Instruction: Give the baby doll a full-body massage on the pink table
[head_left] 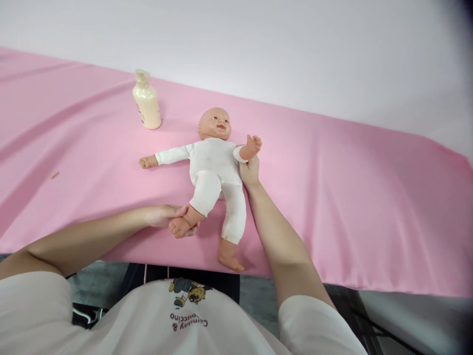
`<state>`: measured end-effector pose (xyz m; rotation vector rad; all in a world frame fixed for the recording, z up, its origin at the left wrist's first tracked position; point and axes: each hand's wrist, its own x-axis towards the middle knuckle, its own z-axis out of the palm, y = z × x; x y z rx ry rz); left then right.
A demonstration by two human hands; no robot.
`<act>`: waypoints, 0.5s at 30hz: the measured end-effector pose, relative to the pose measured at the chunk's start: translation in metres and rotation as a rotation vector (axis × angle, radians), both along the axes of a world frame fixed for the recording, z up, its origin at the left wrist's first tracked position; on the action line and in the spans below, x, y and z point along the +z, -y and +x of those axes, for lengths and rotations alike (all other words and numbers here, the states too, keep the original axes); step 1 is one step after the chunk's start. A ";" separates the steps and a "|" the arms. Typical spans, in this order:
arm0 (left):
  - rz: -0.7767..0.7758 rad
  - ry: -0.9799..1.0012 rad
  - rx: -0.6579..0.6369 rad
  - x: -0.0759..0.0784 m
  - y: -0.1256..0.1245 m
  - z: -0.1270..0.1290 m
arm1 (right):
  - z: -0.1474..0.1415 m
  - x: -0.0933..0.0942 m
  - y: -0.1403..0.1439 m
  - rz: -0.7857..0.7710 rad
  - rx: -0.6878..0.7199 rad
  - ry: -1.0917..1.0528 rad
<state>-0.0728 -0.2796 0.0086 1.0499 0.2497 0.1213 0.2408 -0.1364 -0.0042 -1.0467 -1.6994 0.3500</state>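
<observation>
A baby doll [214, 167] in a white bodysuit lies on its back on the pink cloth, head pointing away from me. My left hand [166, 216] grips the doll's foot [180, 227] on the left side near the table's front edge. My right hand [250, 171] is tucked under the doll's raised arm [249, 148] at the right of its body; its fingers are mostly hidden behind the doll. The doll's other leg hangs over the front edge.
A cream pump bottle [147, 101] stands upright behind and left of the doll. The pink cloth [351, 197] covers a long table against a white wall. A small brown speck [55, 175] lies at the far left.
</observation>
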 end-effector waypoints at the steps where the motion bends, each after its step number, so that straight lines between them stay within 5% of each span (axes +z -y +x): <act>1: -0.020 0.010 0.011 -0.001 0.000 0.000 | -0.001 0.002 0.001 0.034 0.004 0.017; 15: -0.280 0.075 0.251 0.012 -0.002 -0.003 | -0.009 0.006 0.011 0.233 0.027 0.218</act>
